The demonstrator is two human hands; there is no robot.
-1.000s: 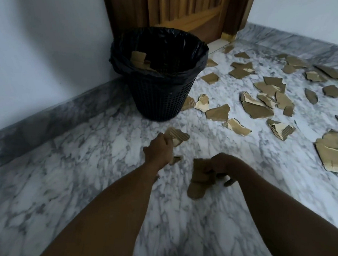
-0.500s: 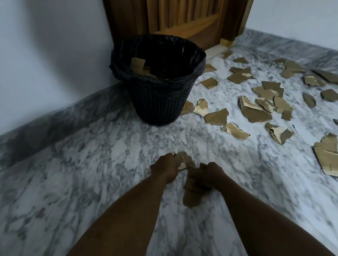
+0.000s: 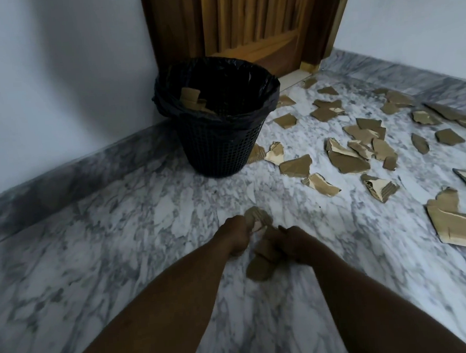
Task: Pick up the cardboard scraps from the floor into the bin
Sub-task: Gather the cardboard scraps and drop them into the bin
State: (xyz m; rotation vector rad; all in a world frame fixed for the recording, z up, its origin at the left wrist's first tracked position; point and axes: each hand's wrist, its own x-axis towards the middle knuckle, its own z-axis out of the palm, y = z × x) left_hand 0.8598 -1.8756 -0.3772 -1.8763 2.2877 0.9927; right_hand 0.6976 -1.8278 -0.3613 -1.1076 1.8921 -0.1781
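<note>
A black mesh bin [image 3: 219,150] lined with a black bag stands by the wall, with a few cardboard scraps [image 3: 191,98] inside. My left hand [image 3: 234,235] grips a small torn cardboard scrap [image 3: 257,218] above the marble floor. Right beside it, my right hand [image 3: 293,243] holds a bunch of brown cardboard scraps [image 3: 260,264] that hang below the fingers. The two hands are close together, well short of the bin. Several more brown scraps [image 3: 348,158] lie scattered on the floor to the right of the bin.
A wooden door [image 3: 258,22] stands behind the bin. White walls with a grey marble skirting [image 3: 62,173] run along the left and the far right. A large scrap [image 3: 456,225] lies at the right edge. Bare marble floor [image 3: 122,265] spreads at the left.
My left hand pulled back from the floor with a scrap and came next to my right hand. The view tipped up a little, so the bin sits lower in the frame.
</note>
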